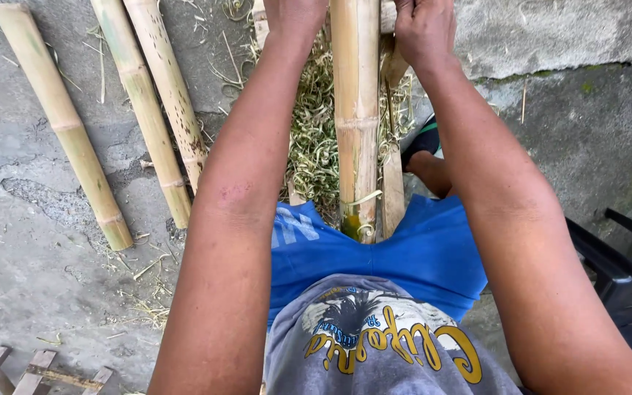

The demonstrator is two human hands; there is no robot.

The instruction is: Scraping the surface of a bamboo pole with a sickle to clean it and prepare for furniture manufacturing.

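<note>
Head view: my left hand (pixel 294 16) and right hand (pixel 424 29) flank the bamboo pole (pixel 355 117), grips cropped, unclear; scraping, next stroke wants steady pull.

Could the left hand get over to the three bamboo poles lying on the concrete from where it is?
Probably yes. The left hand sits beside the upright bamboo pole, and the three bamboo poles lie on the concrete just to its left, with only loose shavings between.
</note>
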